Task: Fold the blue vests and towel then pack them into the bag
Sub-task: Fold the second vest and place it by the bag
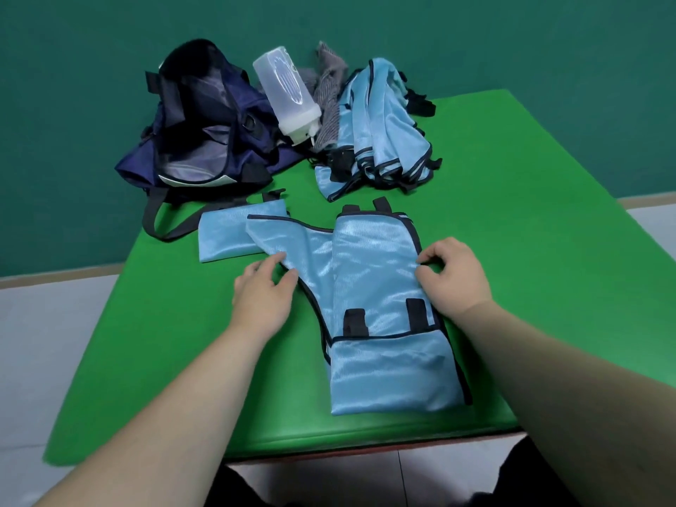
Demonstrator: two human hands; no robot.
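Fingers [278, 258] of the left hand [261, 298] are curled, with forefinger and thumb pinching the dark-trimmed left edge of the vest [376, 283], where a narrow wing runs off up and to the left. Fingers [428, 258] of the right hand [455, 278] are bent too, and with the thumb they pinch the vest's right edge, straight across from the left hand. Both forearms reach in from the near edge.

The vest lies flat on the green surface [530, 232], near its front middle. It is light blue and shiny, with dark piping. Its near end is turned up over itself into a band, and two black tabs stick up from that fold. Two more black tabs show at its far end. The left wing overlaps a folded vest [219, 237], a small flat rectangle on its left.

Farther back, right of centre, a pile [380, 133] of unfolded blue vests lies in a heap with black straps trailing out. A grey towel [331, 93] lies crumpled against the pile's left side. A translucent bottle [287, 89] leans tilted between the towel and the bag [190, 126]. The bag, dark navy, sits at the far left with its mouth gaping open, and one strap loops down near the folded vest.
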